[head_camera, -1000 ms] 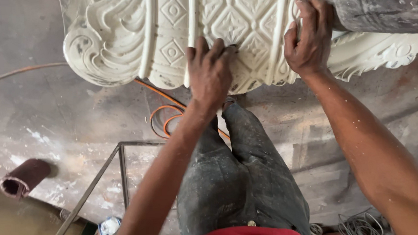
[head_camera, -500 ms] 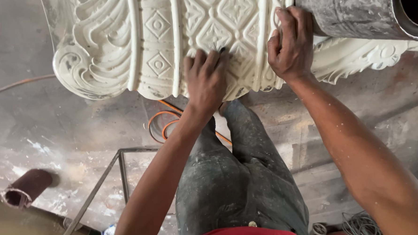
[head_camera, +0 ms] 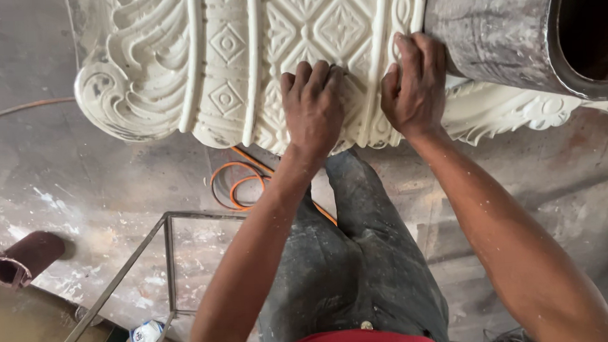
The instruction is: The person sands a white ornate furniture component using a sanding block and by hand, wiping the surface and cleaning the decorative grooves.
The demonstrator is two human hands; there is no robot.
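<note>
Head view, looking down. A white carved plaster moulding (head_camera: 245,64), ornamented with diamond panels, raised ribs and leaf scrolls, spans the upper part of the frame, raised above the floor in front of the person's legs; its left end curls into a volute and its right end passes beneath a grey, paint-smeared metal cylinder (head_camera: 510,32) with a dark open mouth. The left hand (head_camera: 313,105) lies palm-down on the lower edge of the diamond-patterned band, fingers held close together and pressed flat on the relief, fingertips pointing up toward the carving; whether anything is held under the palm cannot be told. The right hand (head_camera: 415,84) rests just beside it on the neighbouring rib and the beaded border, fingers curled and close together, gripping the edge of the moulding where it meets the cylinder; the two hands are near each other but not touching. Both forearms are flecked with white dust. Below the moulding appear the person's grey, dust-stained trousers (head_camera: 352,264) and a strip of red garment (head_camera: 356,341) at the bottom edge. On the stained concrete floor (head_camera: 65,168) lies a looped orange cable (head_camera: 240,184), part of it hidden behind the left forearm. A thin metal frame (head_camera: 167,252) stands at lower left, and a dark brown roll (head_camera: 24,258) with an open end lies well apart at the far left.
</note>
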